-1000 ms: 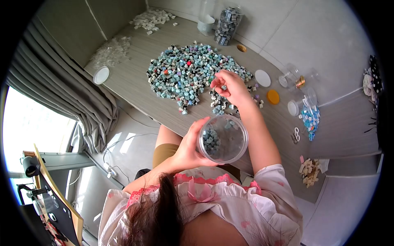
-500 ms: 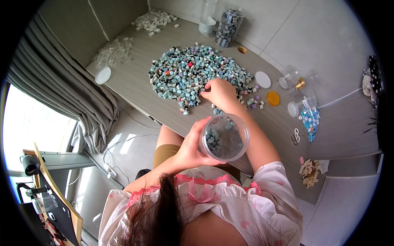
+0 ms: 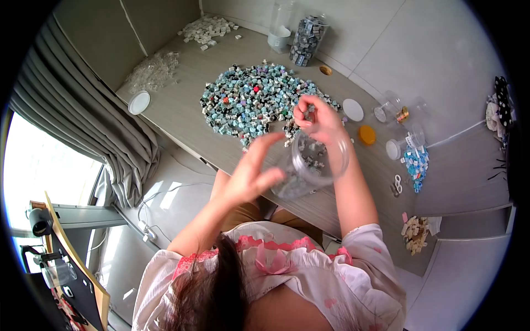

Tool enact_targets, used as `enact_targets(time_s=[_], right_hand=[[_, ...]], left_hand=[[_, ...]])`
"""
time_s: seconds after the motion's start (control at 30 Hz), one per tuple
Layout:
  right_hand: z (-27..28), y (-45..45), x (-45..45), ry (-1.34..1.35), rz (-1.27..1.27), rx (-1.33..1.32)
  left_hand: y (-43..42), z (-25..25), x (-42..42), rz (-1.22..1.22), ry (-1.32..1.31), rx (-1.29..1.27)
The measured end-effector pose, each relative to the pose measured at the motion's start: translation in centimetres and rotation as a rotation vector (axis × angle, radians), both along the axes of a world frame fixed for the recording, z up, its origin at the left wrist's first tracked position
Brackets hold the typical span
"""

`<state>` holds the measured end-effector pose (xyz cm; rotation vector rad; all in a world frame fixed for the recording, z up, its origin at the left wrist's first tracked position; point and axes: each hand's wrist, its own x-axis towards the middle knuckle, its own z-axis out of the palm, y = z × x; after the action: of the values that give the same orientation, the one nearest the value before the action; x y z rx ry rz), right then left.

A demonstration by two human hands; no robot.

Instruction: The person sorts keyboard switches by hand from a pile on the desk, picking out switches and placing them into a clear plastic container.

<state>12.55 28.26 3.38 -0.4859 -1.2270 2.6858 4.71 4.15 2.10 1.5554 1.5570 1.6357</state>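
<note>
My left hand (image 3: 249, 172) is open, thumb and fingers spread, beside a clear plastic jar (image 3: 287, 185). The jar is tilted with its mouth toward the upper right and is blurred by motion. Small teal and dark pieces show in and through it; which ones lie inside I cannot tell. Beyond the jar's rim, my right hand (image 3: 323, 120) is raised with curled fingers around something small that I cannot make out. It hovers by the right edge of a big pile of small teal, black and white pieces (image 3: 248, 99), which look like keyboard switches.
At the back stand a jar of grey pieces (image 3: 309, 39) and a clear jar (image 3: 280, 33). White pieces (image 3: 207, 30) and transparent pieces (image 3: 154, 71) lie to the left. An orange lid (image 3: 367, 134), a white lid (image 3: 353, 110) and blue pieces (image 3: 416, 166) are on the right.
My left hand has loosened from the jar and spread its fingers. The jar has shifted right and tilted. My right hand has lifted from the pile and moved right.
</note>
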Motion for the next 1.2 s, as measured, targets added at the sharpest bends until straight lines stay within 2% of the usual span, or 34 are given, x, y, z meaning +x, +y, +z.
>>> enact_targets(time_s=[0.1, 0.13, 0.17, 0.2, 0.23, 0.27, 0.33, 0.43, 0.47, 0.5, 0.53, 0.57, 0.6, 0.63, 0.7, 0.8, 0.9, 1.0, 1.03, 1.1, 1.17, 1.2], right_hand=[[1.6, -1.3, -0.4, -0.125, 0.137, 0.319], [2.1, -1.9, -0.7, -0.197, 0.176, 0.547], [1.4, -2.3, -1.4, -0.094, 0.158, 0.768], [0.6, -3.0, -2.3, 0.013, 0.138, 0.987], [0.2, -3.4, -2.8, 0.125, 0.116, 1.203], [0.2, -3.2, -3.1, -0.097, 0.182, 1.268], [1.2, -4.0, -3.3, -0.207, 0.171, 1.365], [1.4, -4.4, -3.9, -0.337, 0.194, 1.563], [1.5, -4.6, -4.0, -0.368, 0.222, 1.619], [1.8, -4.8, -4.1, -0.402, 0.252, 1.672], [2.2, -5.1, -4.1, -0.418, 0.281, 1.683], [1.7, -5.0, -4.3, -0.444, 0.280, 1.687], [1.0, -4.8, -4.6, -0.468, 0.280, 1.693], [0.9, -4.8, -5.0, -0.492, 0.279, 1.699], [1.4, -5.0, -5.3, -0.549, 0.345, 1.686], [2.2, -5.6, -5.3, -0.548, 0.343, 1.718], [2.2, -5.8, -5.6, -0.546, 0.343, 1.731], [2.0, -5.6, -5.9, -0.545, 0.352, 1.719], [2.1, -5.5, -5.9, -0.549, 0.373, 1.711], [2.2, -5.1, -5.9, -0.558, 0.410, 1.689], [1.3, -4.2, -5.2, -0.464, 0.310, 1.531], [0.5, -3.4, -5.0, -0.413, 0.267, 1.457]], left_hand=[[0.2, -0.2, -3.5, 0.183, -0.098, -0.006], [0.3, -0.5, -4.8, 0.232, -0.030, -0.075], [0.4, -0.9, -5.7, 0.281, 0.038, -0.144], [0.7, -0.2, -5.7, 0.385, 0.155, -0.072], [0.7, -0.1, -6.0, 0.400, 0.142, -0.073], [0.8, -0.2, -6.5, 0.416, 0.128, -0.073], [0.9, -0.1, -6.9, 0.482, 0.147, -0.083], [0.9, 0.5, -6.1, 0.497, 0.042, -0.021], [1.1, -0.7, -5.6, 0.418, -0.167, 0.098], [0.4, 0.6, -4.5, 0.310, -0.176, 0.057], [0.8, 0.0, -2.8, 0.166, -0.311, 0.221], [0.8, -0.4, -1.3, 0.060, -0.342, 0.216], [1.0, -1.4, -0.2, 0.027, -0.259, 0.218], [0.9, -1.7, 0.7, 0.033, -0.164, 0.195], [0.8, -2.6, 2.8, 0.037, -0.200, 0.090], [1.4, -3.3, 3.5, -0.032, -0.258, 0.097], [1.5, -3.1, 3.0, -0.045, -0.174, 0.087], [1.4, -2.2, 1.2, -0.057, 0.085, 0.189], [1.2, -2.4, 0.2, -0.127, 0.052, 0.162], [0.8, -1.7, -0.8, -0.047, -0.359, 0.247], [0.7, -1.1, -6.1, 0.345, 0.001, -0.204], [0.8, -0.6, -6.8, 0.387, 0.073, -0.246]])
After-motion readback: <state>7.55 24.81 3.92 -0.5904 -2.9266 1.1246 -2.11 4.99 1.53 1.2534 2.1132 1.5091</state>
